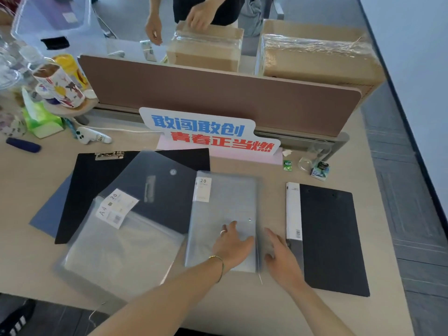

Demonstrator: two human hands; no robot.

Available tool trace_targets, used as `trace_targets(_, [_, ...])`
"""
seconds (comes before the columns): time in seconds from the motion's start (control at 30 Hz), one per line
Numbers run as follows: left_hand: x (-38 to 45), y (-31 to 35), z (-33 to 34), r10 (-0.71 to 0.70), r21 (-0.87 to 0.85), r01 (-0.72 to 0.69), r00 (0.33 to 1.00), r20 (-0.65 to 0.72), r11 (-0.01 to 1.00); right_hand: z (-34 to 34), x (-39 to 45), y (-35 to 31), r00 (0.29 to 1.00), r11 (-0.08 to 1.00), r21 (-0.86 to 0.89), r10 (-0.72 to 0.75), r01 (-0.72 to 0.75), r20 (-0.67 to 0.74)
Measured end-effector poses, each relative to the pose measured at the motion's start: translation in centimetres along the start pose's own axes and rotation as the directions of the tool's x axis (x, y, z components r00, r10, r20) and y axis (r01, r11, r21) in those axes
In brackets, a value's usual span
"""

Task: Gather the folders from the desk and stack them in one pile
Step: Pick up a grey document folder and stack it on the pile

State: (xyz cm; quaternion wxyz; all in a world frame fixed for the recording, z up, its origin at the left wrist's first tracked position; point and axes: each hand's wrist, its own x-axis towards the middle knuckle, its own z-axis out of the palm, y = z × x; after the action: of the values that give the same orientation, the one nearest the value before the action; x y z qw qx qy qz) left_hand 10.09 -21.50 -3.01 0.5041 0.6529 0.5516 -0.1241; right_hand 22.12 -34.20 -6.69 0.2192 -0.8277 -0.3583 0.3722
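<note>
A grey display book (223,209) with a "20" label lies in the middle of the desk. My left hand (231,246) rests flat on its lower part, fingers spread. My right hand (281,258) touches its right edge, next to a black folder with a white spine (329,234). To the left lie a clear A4 pouch (121,253), a translucent snap envelope (157,190), a black clipboard (92,185) and a blue folder (52,214), overlapping one another.
A sign with blue and red characters (208,133) stands behind the folders against a brown divider (218,93). A glass jar (312,156) and small packets sit at the right. Cups, tissues and a blue pen (23,144) crowd the left. Another person handles boxes (206,49) beyond the divider.
</note>
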Motion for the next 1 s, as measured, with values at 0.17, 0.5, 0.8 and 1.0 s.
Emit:
trace_targets(0.17, [0.9, -2.7, -2.7, 0.014, -0.041, -0.017, 0.997, -0.07, 0.999, 1.0, 0.7, -0.6, 0.993, 0.984, -0.142, -0.099, 0.107, 0.062])
trace_targets(0.5, [2.8, -6.6, -8.3, -0.072, -0.042, 0.064, 0.969, -0.235, 0.997, 2.4, 2.0, -0.7, 0.984, 0.929, -0.349, -0.069, 0.124, 0.166])
trace_targets(0.8, [5.5, -6.8, -9.3, -0.205, -0.294, 0.143, 0.959, -0.194, 0.945, 2.1, 2.1, -1.2, 0.976, 0.925, -0.367, -0.02, 0.102, 0.218])
trace_targets(1.0, [3.2, -4.5, -10.5, -0.086, -0.329, 0.029, 0.983, -0.16, 0.944, 2.1, 2.2, -0.9, 0.979, 0.963, -0.263, 0.003, 0.052, 0.205])
